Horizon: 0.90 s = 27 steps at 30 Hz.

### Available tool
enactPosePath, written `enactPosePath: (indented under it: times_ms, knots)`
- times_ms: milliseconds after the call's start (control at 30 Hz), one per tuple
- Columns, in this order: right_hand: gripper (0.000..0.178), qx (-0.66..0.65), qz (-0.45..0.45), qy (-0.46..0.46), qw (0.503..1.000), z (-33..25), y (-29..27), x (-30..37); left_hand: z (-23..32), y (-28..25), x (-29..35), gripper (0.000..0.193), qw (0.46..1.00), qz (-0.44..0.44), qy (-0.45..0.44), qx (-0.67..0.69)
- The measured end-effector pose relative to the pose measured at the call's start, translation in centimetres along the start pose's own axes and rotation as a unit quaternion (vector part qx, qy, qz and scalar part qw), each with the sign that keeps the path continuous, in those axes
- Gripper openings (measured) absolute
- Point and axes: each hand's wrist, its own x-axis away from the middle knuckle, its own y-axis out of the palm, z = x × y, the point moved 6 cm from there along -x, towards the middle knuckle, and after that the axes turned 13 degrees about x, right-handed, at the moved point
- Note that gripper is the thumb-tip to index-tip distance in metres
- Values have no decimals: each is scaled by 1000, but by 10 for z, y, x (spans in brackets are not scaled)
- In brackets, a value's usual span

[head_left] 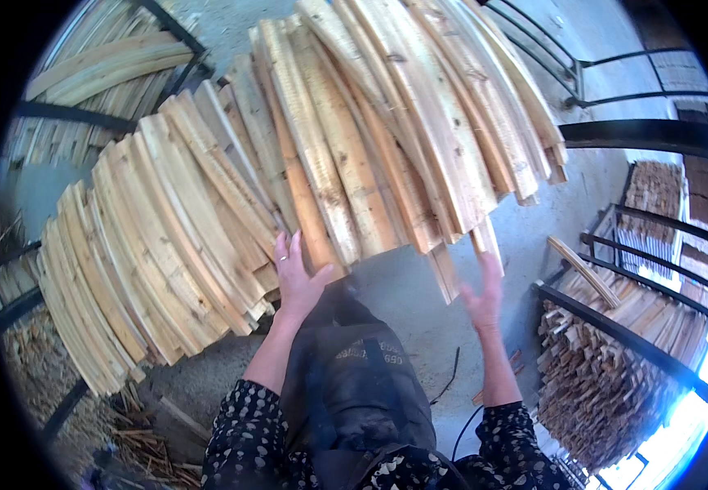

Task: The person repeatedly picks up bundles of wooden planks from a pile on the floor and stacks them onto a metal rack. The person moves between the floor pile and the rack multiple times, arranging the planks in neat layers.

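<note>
Pale wooden boards lie side by side in a wide, uneven row in front of me. My left hand is at their near ends, fingers spread and thumb out to the right; its fingertips reach the end of an orange-toned board. To the right, my right hand is raised with thumb and fingers apart, somewhat blurred. It is close to a narrow board end that juts toward me; whether they touch, I cannot tell. Another board end sticks out just left of that hand.
A black metal rail extends right from the row. A rack of stacked boards stands at the lower right, with a loose stick on top. More boards lie at the far left. Wood scraps litter the lower left floor.
</note>
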Motion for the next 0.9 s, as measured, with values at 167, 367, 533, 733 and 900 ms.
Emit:
enactPosePath:
  times_ms: [167, 367, 533, 733, 900]
  knots:
    - [84, 192, 70, -80, 976, -27, 17, 16, -8, -12, 4, 62, 999, -25, -24, 14]
    - [80, 180, -22, 25, 983, -10, 50, 32, 4, -31, 10, 47, 994, -40, -32, 95]
    - [58, 136, -235, 47, 961, 4, 67, 34, 28, 6, 16, 43, 929, -165, -111, 312]
    - [42, -514, -523, 81, 675, -91, 21, 103, 100, 88, 55, 60, 643, -285, -327, 631]
    - [41, -177, -157, -113, 965, -43, -41, 32, 136, 92, 60, 44, 748, -100, -274, 596]
